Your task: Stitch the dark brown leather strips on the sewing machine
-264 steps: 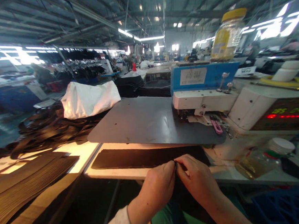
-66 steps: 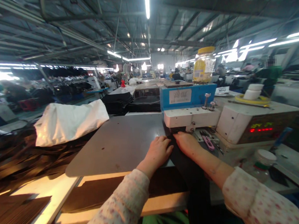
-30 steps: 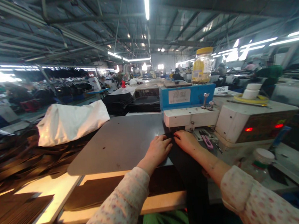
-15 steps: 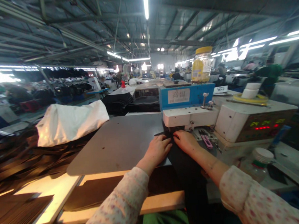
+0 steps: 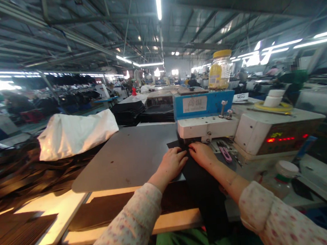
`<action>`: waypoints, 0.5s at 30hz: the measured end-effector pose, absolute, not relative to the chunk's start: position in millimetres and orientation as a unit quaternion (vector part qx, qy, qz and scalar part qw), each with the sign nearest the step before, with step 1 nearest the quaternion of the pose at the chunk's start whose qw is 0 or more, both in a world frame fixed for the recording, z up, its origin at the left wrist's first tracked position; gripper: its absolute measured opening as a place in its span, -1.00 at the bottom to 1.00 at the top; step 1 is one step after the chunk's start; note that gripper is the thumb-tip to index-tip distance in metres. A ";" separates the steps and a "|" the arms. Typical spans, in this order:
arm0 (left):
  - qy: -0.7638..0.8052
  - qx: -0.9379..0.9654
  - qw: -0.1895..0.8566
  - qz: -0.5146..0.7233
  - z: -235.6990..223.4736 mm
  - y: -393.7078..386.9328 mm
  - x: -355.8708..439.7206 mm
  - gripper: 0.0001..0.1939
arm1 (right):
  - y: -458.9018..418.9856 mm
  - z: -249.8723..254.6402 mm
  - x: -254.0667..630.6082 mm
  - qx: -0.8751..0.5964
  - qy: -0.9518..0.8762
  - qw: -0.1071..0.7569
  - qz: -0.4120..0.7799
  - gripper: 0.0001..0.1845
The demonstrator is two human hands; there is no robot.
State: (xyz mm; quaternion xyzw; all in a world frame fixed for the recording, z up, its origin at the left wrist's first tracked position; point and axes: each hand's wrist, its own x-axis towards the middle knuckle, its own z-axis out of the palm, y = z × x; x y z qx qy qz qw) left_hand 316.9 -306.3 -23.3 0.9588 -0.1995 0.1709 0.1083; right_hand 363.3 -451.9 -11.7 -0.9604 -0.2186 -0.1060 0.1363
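Note:
A long black fabric strip (image 5: 203, 183) runs from under the head of the sewing machine (image 5: 207, 127) down over the table edge toward my lap. My left hand (image 5: 173, 161) lies on the strip's far end with its fingers stretched out, close to the machine head. On the strip's right side, my right hand (image 5: 200, 153) has its fingers bent together and pressed on the fabric, fingertips near the left ones. One corner of the strip sticks out beyond my left fingers. Pink thread snips (image 5: 224, 152) lie to the right of my right hand. The needle area is largely hidden.
A grey metal plate (image 5: 126, 155) extends left of the machine. Brown strips (image 5: 17, 175) and a white bag (image 5: 78, 135) lie beyond it. The control box (image 5: 280, 128) stands right, with a lidded jar (image 5: 286, 173) in front. A yellow-lidded jar (image 5: 220, 71) tops the machine.
The strip has shifted slightly away from me, showing more of its corner at upper left; its near end now shows above my lap. My hands stay nearly in place. The control box display differs.

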 end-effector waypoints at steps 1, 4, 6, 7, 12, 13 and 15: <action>-0.199 0.959 0.107 0.171 -23.4 -306.2 317.0 -0.66 | -451.8 -12.0 363.5 -0.960 -0.220 0.138 -0.108 -0.72; -0.200 0.959 0.106 0.172 -24.0 -305.9 317.4 -0.66 | -451.8 -12.8 363.7 -0.958 -0.222 0.144 -0.115 -0.72; -0.203 0.958 0.108 0.174 -24.6 -305.7 317.9 -0.66 | -451.6 -12.5 363.3 -0.957 -0.223 0.146 -0.118 -0.72; -0.204 0.957 0.109 0.175 -24.9 -305.6 318.1 -0.66 | -451.5 -12.1 363.0 -0.957 -0.221 0.146 -0.118 -0.73; -0.207 0.956 0.112 0.176 -24.6 -305.4 317.9 -0.66 | -450.7 -9.1 360.9 -0.962 -0.214 0.135 -0.106 -0.73; -0.207 0.956 0.112 0.175 -24.3 -305.5 317.7 -0.66 | -450.6 -8.9 360.8 -0.963 -0.212 0.133 -0.104 -0.73; -0.207 0.956 0.112 0.174 -23.8 -305.7 317.2 -0.67 | -450.7 -9.2 360.9 -0.962 -0.212 0.134 -0.107 -0.73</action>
